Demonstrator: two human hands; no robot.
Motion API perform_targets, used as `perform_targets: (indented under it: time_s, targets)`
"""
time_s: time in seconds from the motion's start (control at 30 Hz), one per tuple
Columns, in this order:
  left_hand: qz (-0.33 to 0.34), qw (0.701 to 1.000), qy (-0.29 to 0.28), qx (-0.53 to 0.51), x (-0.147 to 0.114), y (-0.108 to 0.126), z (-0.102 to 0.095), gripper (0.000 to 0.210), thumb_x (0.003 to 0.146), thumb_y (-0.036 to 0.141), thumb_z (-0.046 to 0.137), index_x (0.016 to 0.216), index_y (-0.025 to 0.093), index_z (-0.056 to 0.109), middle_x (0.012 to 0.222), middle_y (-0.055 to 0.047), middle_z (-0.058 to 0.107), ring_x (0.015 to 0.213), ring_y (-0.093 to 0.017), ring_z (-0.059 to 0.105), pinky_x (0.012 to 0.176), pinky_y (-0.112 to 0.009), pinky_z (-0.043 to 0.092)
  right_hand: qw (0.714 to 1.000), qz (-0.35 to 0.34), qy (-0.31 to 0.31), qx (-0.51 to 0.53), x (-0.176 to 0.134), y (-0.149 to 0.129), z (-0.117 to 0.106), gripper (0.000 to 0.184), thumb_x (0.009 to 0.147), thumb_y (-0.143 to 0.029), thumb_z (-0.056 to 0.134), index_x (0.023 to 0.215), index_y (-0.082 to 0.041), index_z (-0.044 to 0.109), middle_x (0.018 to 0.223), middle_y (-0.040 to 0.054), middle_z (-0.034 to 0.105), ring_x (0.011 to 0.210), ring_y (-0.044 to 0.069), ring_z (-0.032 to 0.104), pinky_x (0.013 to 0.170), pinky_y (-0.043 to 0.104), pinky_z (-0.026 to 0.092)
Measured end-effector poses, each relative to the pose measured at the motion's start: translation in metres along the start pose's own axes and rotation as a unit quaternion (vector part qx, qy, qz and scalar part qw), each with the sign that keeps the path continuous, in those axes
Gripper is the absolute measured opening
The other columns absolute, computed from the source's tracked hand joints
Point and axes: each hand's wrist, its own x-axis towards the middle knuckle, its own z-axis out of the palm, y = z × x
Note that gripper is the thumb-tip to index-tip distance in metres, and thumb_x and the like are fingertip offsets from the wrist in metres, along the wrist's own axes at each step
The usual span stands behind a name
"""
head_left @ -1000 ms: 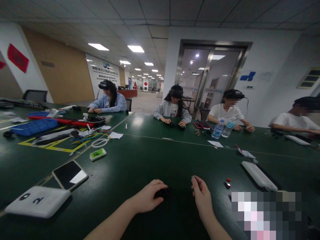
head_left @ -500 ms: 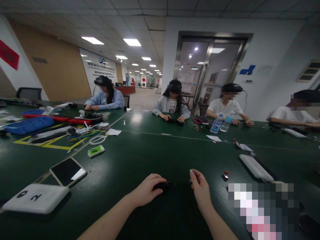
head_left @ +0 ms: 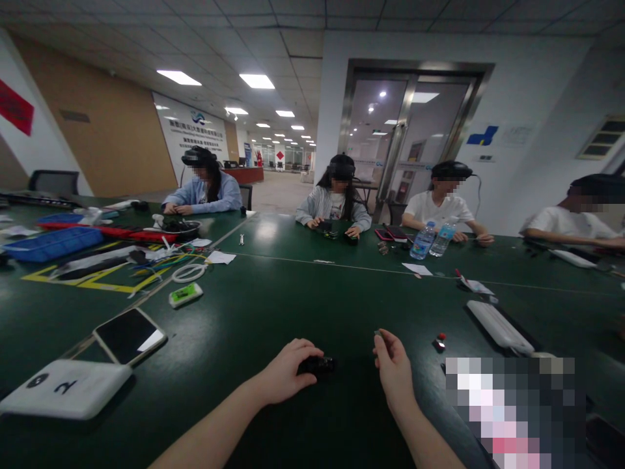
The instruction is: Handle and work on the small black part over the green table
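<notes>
My left hand (head_left: 288,371) rests low over the green table, its thumb and fingers closed around a small black object (head_left: 323,365). That object's right end sticks out past the fingertips; its kind is too dark to make out. To the right, my right hand (head_left: 393,365) is raised a little, thumb and forefinger pinched on a tiny piece (head_left: 377,333). Only the tip of the piece shows, too small to name. A gap of bare table lies between both hands. Beyond my right hand sits a small item with a red top (head_left: 440,341).
On the left are a phone (head_left: 129,335), a white case marked 2 (head_left: 68,391), a green-and-white packet (head_left: 185,295), a coiled white cable (head_left: 189,273) and a blue tray (head_left: 53,244). Several people sit opposite, near water bottles (head_left: 422,241). A white object (head_left: 499,326) lies right.
Both my hands keep nearly the same place. The black object in my left hand looks slightly turned, and the piece in my right fingertips now appears darker. Across the table, a person has lifted a dark object.
</notes>
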Motion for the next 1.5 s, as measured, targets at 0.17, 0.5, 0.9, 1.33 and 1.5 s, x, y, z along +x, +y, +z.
perform_targets:
  time_s: [0.17, 0.5, 0.9, 1.33, 1.5]
  targets:
    - [0.003, 1.0, 0.003, 0.001, 0.001, -0.004, 0.001, 0.045, 0.077, 0.025, 0.06, 0.121, 0.027, 0.051, 0.123, -0.003, 0.048, 0.113, -0.02, 0.043, 0.1, -0.038, 0.034, 0.999, 0.031, -0.011, 0.011, 0.002, -0.001, -0.001, 0.046, 0.072, -0.051, 0.059, 0.106, -0.021, 0.055, 0.081, 0.0015, 0.059, 0.064, 0.018, 0.056, 0.051, 0.028, 0.046]
    - [0.0, 1.0, 0.0, 0.007, 0.0, -0.004, 0.001, 0.044, 0.077, 0.027, 0.06, 0.12, 0.028, 0.052, 0.123, -0.003, 0.049, 0.114, -0.022, 0.043, 0.099, -0.04, 0.033, 0.999, 0.033, -0.007, 0.015, -0.001, -0.008, 0.001, 0.046, 0.071, -0.053, 0.059, 0.103, -0.021, 0.055, 0.075, -0.0005, 0.056, 0.057, 0.015, 0.051, 0.048, 0.027, 0.043]
    - [-0.01, 1.0, -0.011, -0.002, 0.0, -0.002, -0.001, 0.045, 0.077, 0.026, 0.061, 0.121, 0.029, 0.052, 0.124, -0.002, 0.05, 0.116, -0.021, 0.043, 0.1, -0.04, 0.032, 0.998, 0.053, 0.006, 0.015, -0.001, -0.014, -0.002, 0.049, 0.07, -0.055, 0.059, 0.103, -0.02, 0.055, 0.074, -0.0003, 0.056, 0.057, 0.015, 0.052, 0.048, 0.027, 0.044]
    - [-0.009, 1.0, -0.001, 0.01, 0.0, 0.002, -0.001, 0.046, 0.074, 0.023, 0.062, 0.119, 0.026, 0.054, 0.124, -0.004, 0.051, 0.116, -0.021, 0.043, 0.103, -0.038, 0.029, 0.998, 0.065, 0.007, 0.013, 0.002, -0.01, -0.004, 0.057, 0.071, -0.059, 0.057, 0.111, -0.019, 0.053, 0.074, -0.0017, 0.054, 0.056, 0.013, 0.049, 0.048, 0.024, 0.042]
    - [-0.013, 1.0, -0.004, 0.01, -0.001, 0.004, -0.002, 0.045, 0.075, 0.024, 0.061, 0.119, 0.027, 0.054, 0.124, -0.003, 0.051, 0.116, -0.021, 0.043, 0.102, -0.039, 0.03, 0.996, 0.077, 0.024, 0.034, 0.006, -0.006, -0.004, 0.059, 0.07, -0.057, 0.059, 0.114, -0.019, 0.05, 0.078, -0.0003, 0.056, 0.058, 0.013, 0.051, 0.048, 0.025, 0.044]
